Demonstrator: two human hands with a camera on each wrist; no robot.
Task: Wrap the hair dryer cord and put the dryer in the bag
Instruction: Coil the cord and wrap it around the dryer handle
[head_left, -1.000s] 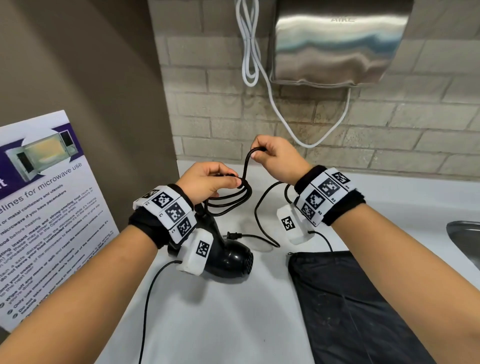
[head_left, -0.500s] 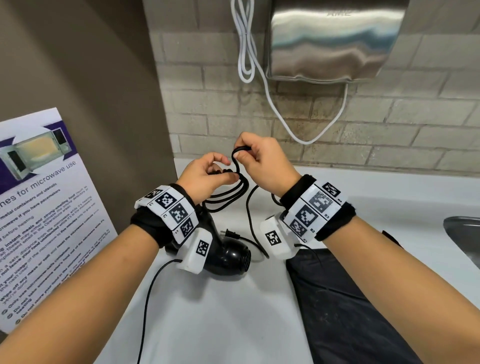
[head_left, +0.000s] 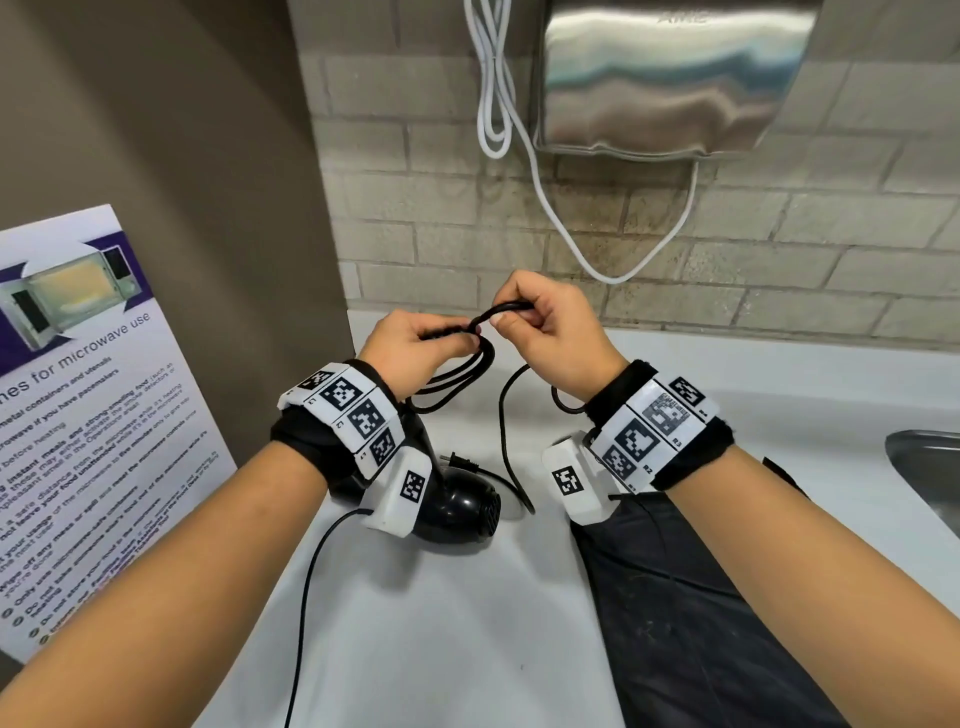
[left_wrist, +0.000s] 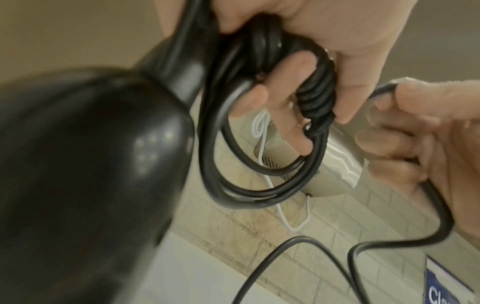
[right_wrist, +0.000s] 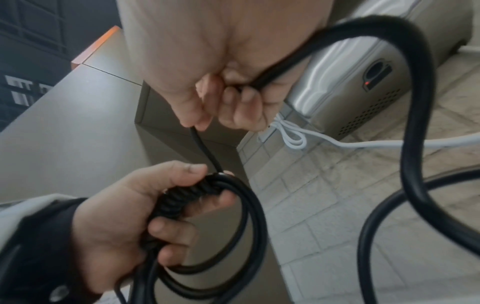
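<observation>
— How is the hair dryer (head_left: 457, 512) going to handle, and where is it sitting?

— It's lying on the white counter (head_left: 441, 623) in the lower middle of the head frame, partly under my left wrist. I'm judging it a hard, smooth shell, light enough for one hand but a bit slippery, so I'm planning to take it by the handle, not the rounded body. The black bag (head_left: 691, 623) is lying flat at the lower right, just beside it; it looks soft and limp, so I'm expecting to need one hand holding its mouth open.

— And the cord (head_left: 457, 371)?

— Rubbery and springy, I'm guessing; the loops are wanting to spring apart unless held where they cross. The plug (head_left: 457, 460) is resting on the counter above the dryer.

— What are your fingers doing?

— My left hand (head_left: 415, 345) is curling its fingers (left_wrist: 291, 82) round the bundled coils, thumb pressing on top. My right hand (head_left: 550, 332) is pinching the loose run of cord between thumb and curled fingers (right_wrist: 241, 107), feeding it toward the bundle near the middle of the frame.
</observation>
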